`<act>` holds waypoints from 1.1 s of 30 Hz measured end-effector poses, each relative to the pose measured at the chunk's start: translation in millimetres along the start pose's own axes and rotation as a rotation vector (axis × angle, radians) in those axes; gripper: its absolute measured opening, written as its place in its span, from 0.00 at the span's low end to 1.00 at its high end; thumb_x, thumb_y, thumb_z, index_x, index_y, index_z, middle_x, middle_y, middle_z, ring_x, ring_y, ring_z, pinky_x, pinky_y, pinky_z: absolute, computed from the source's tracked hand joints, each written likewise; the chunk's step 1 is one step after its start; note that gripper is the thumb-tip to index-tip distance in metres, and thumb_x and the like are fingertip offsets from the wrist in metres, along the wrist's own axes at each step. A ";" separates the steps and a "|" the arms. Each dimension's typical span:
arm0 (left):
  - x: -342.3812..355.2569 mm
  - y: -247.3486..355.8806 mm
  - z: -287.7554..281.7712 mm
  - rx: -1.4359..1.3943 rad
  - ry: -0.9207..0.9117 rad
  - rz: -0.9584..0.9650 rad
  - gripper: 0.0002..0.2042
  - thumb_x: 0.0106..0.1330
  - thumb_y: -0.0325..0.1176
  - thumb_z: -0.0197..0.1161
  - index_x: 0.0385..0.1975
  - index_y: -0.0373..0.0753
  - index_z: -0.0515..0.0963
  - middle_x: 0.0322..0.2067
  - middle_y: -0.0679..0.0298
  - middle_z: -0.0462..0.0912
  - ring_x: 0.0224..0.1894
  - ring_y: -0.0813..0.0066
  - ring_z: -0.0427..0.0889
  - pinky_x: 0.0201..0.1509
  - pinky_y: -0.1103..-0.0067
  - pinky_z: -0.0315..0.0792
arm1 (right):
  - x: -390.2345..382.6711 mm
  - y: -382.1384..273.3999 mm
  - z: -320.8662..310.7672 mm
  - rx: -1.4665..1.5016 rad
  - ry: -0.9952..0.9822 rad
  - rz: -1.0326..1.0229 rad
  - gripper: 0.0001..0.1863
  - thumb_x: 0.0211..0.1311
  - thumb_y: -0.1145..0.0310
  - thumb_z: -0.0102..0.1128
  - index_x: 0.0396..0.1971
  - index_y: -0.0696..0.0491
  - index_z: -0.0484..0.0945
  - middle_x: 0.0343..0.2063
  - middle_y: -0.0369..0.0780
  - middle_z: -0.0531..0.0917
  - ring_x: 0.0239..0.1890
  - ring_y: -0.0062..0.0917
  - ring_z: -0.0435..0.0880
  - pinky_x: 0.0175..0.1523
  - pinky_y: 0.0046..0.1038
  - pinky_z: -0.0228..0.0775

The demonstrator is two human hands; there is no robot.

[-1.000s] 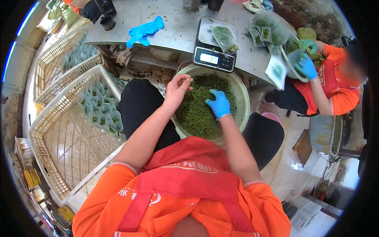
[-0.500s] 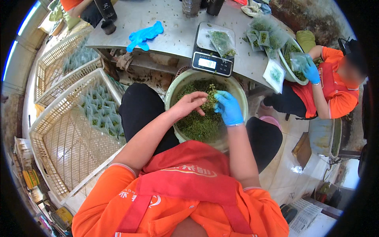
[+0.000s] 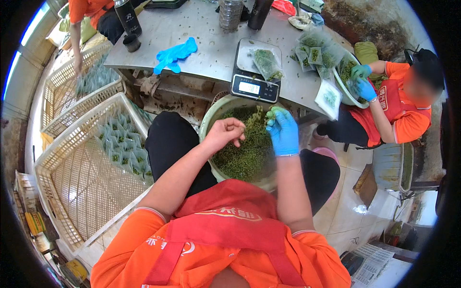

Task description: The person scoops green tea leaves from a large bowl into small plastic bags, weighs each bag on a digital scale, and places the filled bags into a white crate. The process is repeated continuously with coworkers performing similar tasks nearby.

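My bare left hand (image 3: pixel 224 133) hovers over the left part of a pale green basin (image 3: pixel 205 124), fingers curled and thumb tucked close. Whatever may be in its pinch is too small to make out. In a blue glove with green-stained fingertips, my right hand (image 3: pixel 283 132) pinches a sprig of green berries (image 3: pixel 260 116) above the basin's far right side. Loose green berries (image 3: pixel 242 161) fill the basin, which stands between my knees. Just beyond its far rim, a digital scale (image 3: pixel 253 89) carries a clear bag of green berries (image 3: pixel 267 65).
White plastic crates (image 3: pixel 77 177) with small filled bags (image 3: pixel 122 144) stand at left. A blue glove (image 3: pixel 175 55) and dark bottle (image 3: pixel 127 18) are on the metal table (image 3: pixel 206 60). At right, a co-worker's gloved hands (image 3: pixel 366 89) work at another basin; another person reaches into the far crate.
My hands have drawn apart, the left moving left and the right moving right. The co-worker's second gloved hand has come into view, and the person at far left reaches down into the crate.
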State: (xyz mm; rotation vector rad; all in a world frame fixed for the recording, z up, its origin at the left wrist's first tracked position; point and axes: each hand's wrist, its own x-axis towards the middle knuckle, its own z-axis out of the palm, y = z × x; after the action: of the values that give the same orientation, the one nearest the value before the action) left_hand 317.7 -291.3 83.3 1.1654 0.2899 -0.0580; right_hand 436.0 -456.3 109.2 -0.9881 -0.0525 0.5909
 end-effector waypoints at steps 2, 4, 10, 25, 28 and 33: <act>-1.9 4.1 1.4 -0.036 0.000 0.046 0.08 0.62 0.29 0.56 0.38 0.32 0.73 0.25 0.63 0.79 0.22 0.81 0.77 0.26 0.86 0.72 | -2.4 -8.4 0.6 -0.309 -0.058 0.049 0.10 0.59 0.72 0.55 0.41 0.55 0.76 0.30 0.38 0.82 0.25 0.19 0.79 0.27 0.19 0.71; -1.7 3.6 -0.5 -0.049 0.000 0.054 0.08 0.62 0.29 0.56 0.38 0.33 0.73 0.25 0.63 0.79 0.22 0.80 0.77 0.27 0.86 0.73 | -5.3 -15.2 6.0 -0.636 -0.132 0.081 0.11 0.58 0.74 0.54 0.42 0.55 0.77 0.31 0.37 0.82 0.25 0.18 0.80 0.27 0.18 0.70; -3.0 5.5 -5.2 -0.134 -0.105 0.038 0.09 0.62 0.31 0.57 0.39 0.34 0.74 0.24 0.64 0.78 0.23 0.78 0.78 0.29 0.83 0.74 | -13.7 -6.5 9.7 -0.604 -0.459 0.102 0.32 0.56 0.76 0.54 0.62 0.52 0.57 0.57 0.35 0.68 0.38 0.19 0.78 0.41 0.20 0.70; 4.0 -2.4 -9.5 -0.005 0.097 0.072 0.15 0.65 0.38 0.54 0.46 0.34 0.70 0.36 0.59 0.80 0.23 0.79 0.77 0.36 0.82 0.72 | -5.6 -15.9 -0.6 -0.053 -0.094 0.085 0.12 0.57 0.76 0.55 0.43 0.59 0.73 0.32 0.43 0.81 0.22 0.19 0.78 0.26 0.19 0.72; 2.5 -1.4 -8.5 0.025 0.095 0.045 0.15 0.64 0.38 0.55 0.44 0.33 0.70 0.36 0.59 0.80 0.23 0.79 0.77 0.33 0.83 0.72 | 11.7 -23.9 8.7 -0.032 0.028 -0.044 0.13 0.57 0.76 0.55 0.43 0.59 0.73 0.32 0.42 0.81 0.23 0.19 0.78 0.27 0.19 0.72; 3.8 -2.3 -7.2 0.028 0.080 0.039 0.15 0.64 0.37 0.56 0.43 0.33 0.71 0.34 0.60 0.80 0.23 0.80 0.77 0.32 0.84 0.72 | 53.5 -22.1 38.2 -0.336 0.222 -0.233 0.13 0.55 0.77 0.58 0.41 0.59 0.76 0.29 0.39 0.80 0.21 0.19 0.78 0.25 0.18 0.71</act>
State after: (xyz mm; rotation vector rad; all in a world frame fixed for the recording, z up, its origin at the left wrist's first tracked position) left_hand 319.6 -285.3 77.6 1.2029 0.3377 0.0193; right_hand 479.4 -409.6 136.5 -1.3474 -0.0704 0.2591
